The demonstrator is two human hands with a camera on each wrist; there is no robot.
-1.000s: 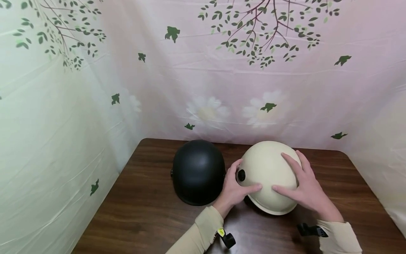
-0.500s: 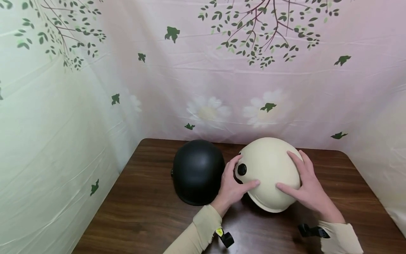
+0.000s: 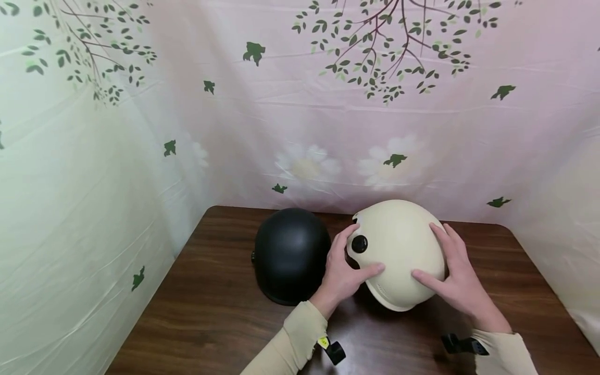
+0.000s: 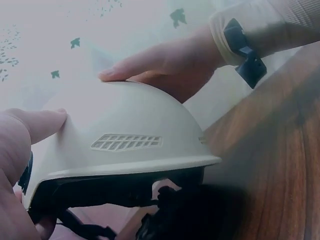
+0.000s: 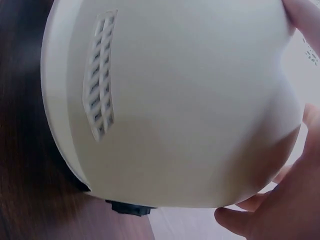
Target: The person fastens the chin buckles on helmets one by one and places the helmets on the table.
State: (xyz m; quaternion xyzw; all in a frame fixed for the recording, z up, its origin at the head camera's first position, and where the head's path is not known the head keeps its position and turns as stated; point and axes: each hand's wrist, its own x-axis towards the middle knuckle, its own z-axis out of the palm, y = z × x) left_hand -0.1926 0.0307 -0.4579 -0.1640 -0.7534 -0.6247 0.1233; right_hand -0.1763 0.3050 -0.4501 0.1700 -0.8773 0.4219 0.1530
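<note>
A cream helmet with a black round knob on its side is held between both hands at the right of the table. My left hand grips its left edge, thumb on the shell and fingers beside the knob. From the opposite side my right hand holds the shell with spread, bent fingers. A slatted vent shows near the rim in the left wrist view, with dark lining and a black strap underneath. Just left of my left hand sits a black helmet, dome up.
The brown wooden table has rounded far corners. A pale printed curtain hangs behind it and along both sides. Each sleeve carries a black wrist mount, such as the left one.
The cream helmet has turned clockwise and tilted in both hands, shifting slightly toward the curtain. Its side knob has risen in view and the upper left rim now shows. The black helmet stays put.
</note>
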